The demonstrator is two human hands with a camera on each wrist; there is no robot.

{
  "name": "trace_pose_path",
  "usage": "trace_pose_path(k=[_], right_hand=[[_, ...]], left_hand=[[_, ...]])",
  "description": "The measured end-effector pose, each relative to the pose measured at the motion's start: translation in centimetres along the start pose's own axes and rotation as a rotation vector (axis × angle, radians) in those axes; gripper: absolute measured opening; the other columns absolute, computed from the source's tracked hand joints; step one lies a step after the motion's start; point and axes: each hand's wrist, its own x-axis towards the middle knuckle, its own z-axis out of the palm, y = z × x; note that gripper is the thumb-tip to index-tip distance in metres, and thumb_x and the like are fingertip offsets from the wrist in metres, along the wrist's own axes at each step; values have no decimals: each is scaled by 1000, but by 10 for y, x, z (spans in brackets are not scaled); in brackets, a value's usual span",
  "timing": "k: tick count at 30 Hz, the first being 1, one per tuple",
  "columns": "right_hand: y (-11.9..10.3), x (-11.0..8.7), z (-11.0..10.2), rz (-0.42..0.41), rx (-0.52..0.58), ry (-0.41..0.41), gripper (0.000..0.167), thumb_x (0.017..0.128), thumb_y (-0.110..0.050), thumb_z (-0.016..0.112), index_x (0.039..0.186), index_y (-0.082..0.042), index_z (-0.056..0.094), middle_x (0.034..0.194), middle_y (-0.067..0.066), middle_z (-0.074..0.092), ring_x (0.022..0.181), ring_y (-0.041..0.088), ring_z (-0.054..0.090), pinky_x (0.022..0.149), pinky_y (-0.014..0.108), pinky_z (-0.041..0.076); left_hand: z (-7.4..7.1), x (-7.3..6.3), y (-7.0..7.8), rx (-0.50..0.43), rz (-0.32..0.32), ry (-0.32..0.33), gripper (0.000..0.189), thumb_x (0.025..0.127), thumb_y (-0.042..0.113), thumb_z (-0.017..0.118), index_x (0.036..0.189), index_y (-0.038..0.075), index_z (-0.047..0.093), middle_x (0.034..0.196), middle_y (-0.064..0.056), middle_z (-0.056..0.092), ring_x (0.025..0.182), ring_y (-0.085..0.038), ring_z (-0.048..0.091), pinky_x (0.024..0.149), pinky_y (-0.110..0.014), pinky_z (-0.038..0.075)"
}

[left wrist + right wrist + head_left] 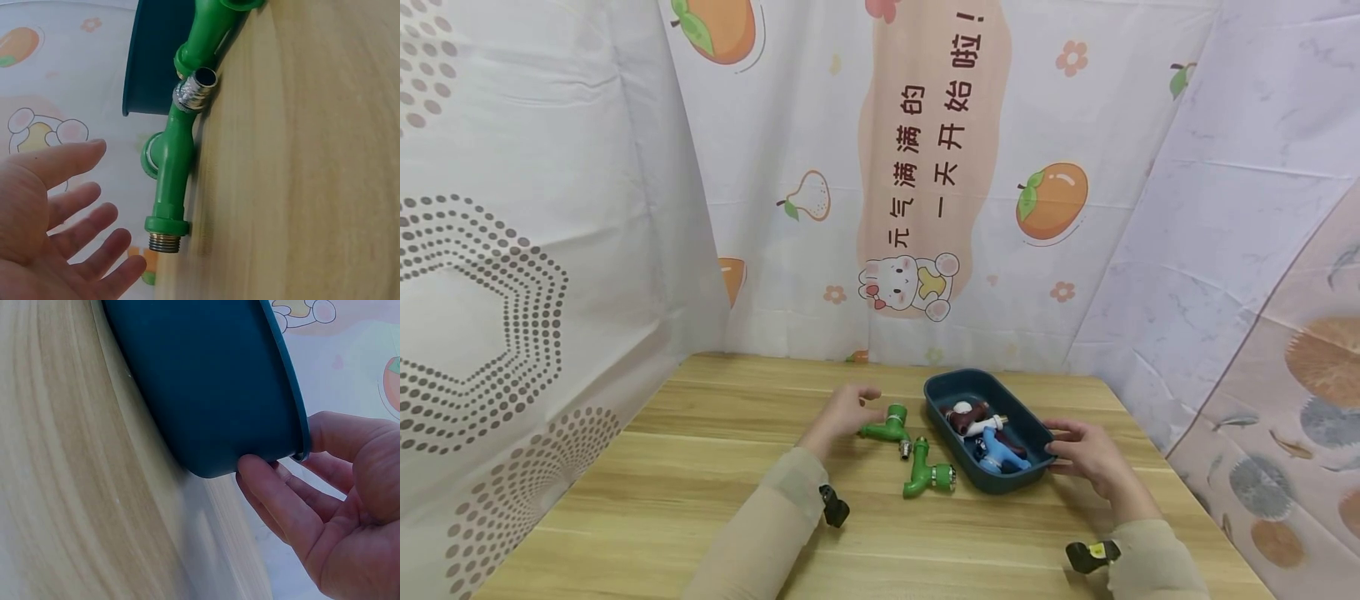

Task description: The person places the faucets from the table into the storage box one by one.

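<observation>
My left hand [847,410] is held with its fingers apart beside a green tap [891,430] on the table. In the left wrist view this tap [173,159] has a threaded brass end and a silvery nozzle, and the left hand [69,231] holds nothing. A second green tap [922,472] lies closer to me, next to the dark teal bin [964,463]. With its fingers around the bin's right corner, my right hand [1092,457] grips it at the outer wall and rim. Inside the bin are a blue tap [1000,454], a brown tap [967,418] and white parts [985,426].
The wooden tabletop [685,467] carries the bin and the green taps. A printed curtain [820,275] hangs behind the table's far edge, and more cloth [647,208] hangs on the left and right.
</observation>
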Motion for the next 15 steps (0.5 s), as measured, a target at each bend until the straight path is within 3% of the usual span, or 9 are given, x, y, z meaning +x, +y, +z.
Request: trace_pose_path(k=[7,15], right_hand=[[0,0,0,3,-2,1,53,93,6,63,143,15,45,127,38,54,97,34,68,80,49,59],[0,0,0,2,4,-3,54,93,6,63,143,15,44,128,38,53,97,34,68,80,49,59]], left_hand=[[2,-3,-4,-5,-37,-34,41,90,20,79,127,6,69,130,-11,64,112,-30,60,86,-44,54],[4,-5,-4,44,-54,-62,43,89,21,79,127,4,69,130,-14,64,108,-27,62,88,-44,54]])
